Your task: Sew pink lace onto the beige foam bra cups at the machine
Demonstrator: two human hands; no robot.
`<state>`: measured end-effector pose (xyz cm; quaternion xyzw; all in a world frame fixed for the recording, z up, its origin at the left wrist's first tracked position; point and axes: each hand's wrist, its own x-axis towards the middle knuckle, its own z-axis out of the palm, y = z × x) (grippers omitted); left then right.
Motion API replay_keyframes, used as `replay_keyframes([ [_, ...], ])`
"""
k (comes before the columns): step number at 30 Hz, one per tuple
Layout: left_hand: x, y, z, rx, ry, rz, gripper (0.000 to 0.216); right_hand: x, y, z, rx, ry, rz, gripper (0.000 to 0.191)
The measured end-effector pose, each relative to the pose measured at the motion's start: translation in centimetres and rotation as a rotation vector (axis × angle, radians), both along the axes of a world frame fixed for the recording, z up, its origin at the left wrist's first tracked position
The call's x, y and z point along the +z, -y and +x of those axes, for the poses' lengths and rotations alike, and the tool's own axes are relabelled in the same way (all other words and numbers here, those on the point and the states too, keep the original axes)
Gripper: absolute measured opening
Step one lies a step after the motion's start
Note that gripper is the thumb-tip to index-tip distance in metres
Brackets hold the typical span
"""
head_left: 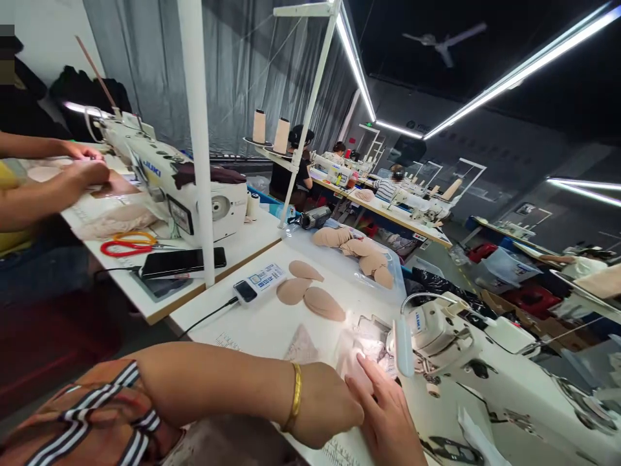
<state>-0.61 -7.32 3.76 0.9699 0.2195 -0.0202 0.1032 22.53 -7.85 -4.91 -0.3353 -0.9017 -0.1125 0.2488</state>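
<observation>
My left hand, a gold bangle on its wrist, lies at the bottom of the view with its fingers curled under; what they hold is hidden. My right hand lies right beside it, fingers stretched flat onto a pale, lacy fabric piece. The fabric sits on the white table next to the needle area of a white sewing machine. A blue-white lamp head hangs just above my right fingers.
Three beige foam cups lie beyond the fabric, with more in a clear tray. A small corded device lies nearby. On the left table: a Juki machine, black phone, red scissors, a co-worker's hands.
</observation>
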Motion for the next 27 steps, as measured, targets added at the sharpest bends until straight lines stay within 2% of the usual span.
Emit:
replay_keyframes([
  [1,1.2,0.9,-1.8,0.017,0.004,-0.055,0.015,0.6,0.9,-0.9,0.045,-0.006,-0.029,0.033],
  [2,2.3,1.4,-3.5,0.104,0.023,-0.077,0.010,1.3,1.8,-1.8,0.103,-0.022,-0.080,0.031],
  [4,4.0,1.7,-6.3,0.310,0.093,-0.113,0.010,2.7,3.0,-3.0,0.035,-0.128,-0.237,0.018],
  [6,4.6,1.5,-7.8,0.304,0.182,-0.212,0.014,3.4,3.2,-3.3,-0.031,-0.189,-0.302,0.014],
  [9,3.8,2.0,-7.4,0.267,0.228,-0.217,0.013,2.5,2.5,-2.4,-0.079,-0.161,-0.311,0.017],
  [13,1.8,2.5,-4.1,0.250,0.299,-0.075,0.014,0.4,0.8,-0.3,-0.194,-0.199,-0.279,0.022],
  [15,1.2,2.0,-2.5,0.224,0.308,-0.047,0.014,0.1,0.0,0.3,-0.216,-0.294,-0.372,0.026],
  [18,1.4,1.1,-1.4,0.209,0.307,-0.087,0.017,0.9,0.0,0.4,-0.189,-0.353,-0.537,0.028],
  [21,2.5,0.8,-2.8,0.245,0.346,-0.205,0.019,2.3,1.8,-0.2,-0.126,-0.334,-0.645,0.020],
  [24,3.5,1.3,-6.2,0.242,0.376,-0.398,0.017,3.6,5.0,-0.7,-0.117,-0.311,-0.714,0.024],
  [27,3.0,2.5,-9.1,0.243,0.324,-0.583,0.019,3.8,7.0,-0.5,-0.130,-0.276,-0.691,0.023],
])
